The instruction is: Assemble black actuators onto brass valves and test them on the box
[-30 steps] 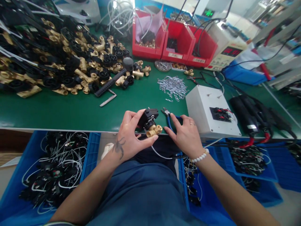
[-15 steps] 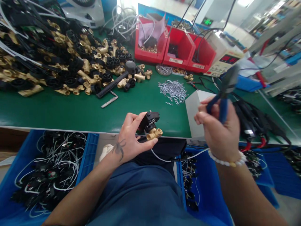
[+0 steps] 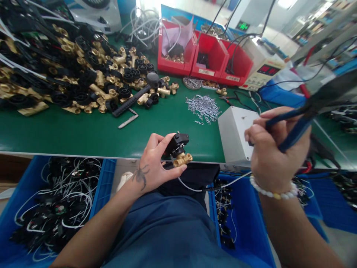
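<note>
1. The left hand [image 3: 156,160] is curling, partly closed, around a T-shaped brass valve with a black plastic housing [image 3: 180,145], left of the pale grey metal box [image 3: 235,130].
2. The right hand [image 3: 275,152] is gripping blue-handled metal pliers [image 3: 297,128], handles parted, above the box's right side.
3. The valve could drop off the near edge of the green bench [image 3: 55,130], left of the box, if that fingertip hold is loosening.
4. The thin white cable [image 3: 192,189], hanging below and left of the box, could snag if the valve is being pulled away.
5. Red plastic bins [image 3: 216,54] are standing beyond the box: the left one is holding brass pieces [image 3: 174,58] and a pinkish sheet [image 3: 174,35].
6. A blue plastic crate [image 3: 107,178], well left of and below the box, is holding black white-wired parts [image 3: 61,197].
</note>
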Action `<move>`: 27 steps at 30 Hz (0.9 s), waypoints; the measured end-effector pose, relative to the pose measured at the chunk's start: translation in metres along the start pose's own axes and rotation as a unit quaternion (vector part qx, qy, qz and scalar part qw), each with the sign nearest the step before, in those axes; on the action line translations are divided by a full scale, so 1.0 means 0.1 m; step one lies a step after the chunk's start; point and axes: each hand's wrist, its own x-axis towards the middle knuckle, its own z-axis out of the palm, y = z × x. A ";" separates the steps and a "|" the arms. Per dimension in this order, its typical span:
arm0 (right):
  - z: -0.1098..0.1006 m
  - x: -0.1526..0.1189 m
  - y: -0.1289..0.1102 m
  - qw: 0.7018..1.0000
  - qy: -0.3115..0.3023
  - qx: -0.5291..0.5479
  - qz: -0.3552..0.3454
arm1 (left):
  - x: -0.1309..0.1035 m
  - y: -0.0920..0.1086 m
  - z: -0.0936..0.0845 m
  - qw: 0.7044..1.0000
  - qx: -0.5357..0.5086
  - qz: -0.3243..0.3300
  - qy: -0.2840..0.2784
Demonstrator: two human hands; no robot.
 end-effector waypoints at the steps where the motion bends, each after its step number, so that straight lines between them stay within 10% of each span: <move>1: 0.04 -0.02 0.00 0.999 -0.041 -0.012 -0.012 | 0.00 0.00 0.00 1.000 0.006 0.001 -0.002; 5: 0.12 -0.04 -0.02 0.938 -0.329 -0.085 -0.064 | 0.00 0.01 0.00 0.999 0.023 0.016 -0.018; 10: 0.09 -0.03 -0.03 0.997 -0.030 -0.057 -0.031 | 0.01 0.00 0.00 1.000 0.008 0.016 -0.015; 12: 0.08 -0.03 -0.01 0.999 -0.014 -0.048 -0.012 | 0.01 -0.01 -0.01 1.000 0.000 0.016 -0.014; 17: 0.03 0.05 0.05 0.923 -0.366 -0.111 -0.038 | 0.00 -0.01 -0.02 1.000 0.016 0.019 -0.019; 21: 0.04 0.08 -0.01 0.996 -0.077 -0.052 -0.009 | 0.00 -0.01 -0.01 0.999 0.011 0.029 -0.013; 23: 0.08 0.06 -0.03 0.999 -0.034 -0.031 -0.002 | 0.01 -0.01 -0.01 0.999 0.015 0.033 -0.013; 27: 0.09 0.06 -0.04 0.933 -0.346 -0.099 -0.026 | 0.01 0.00 -0.01 0.999 0.021 0.021 -0.025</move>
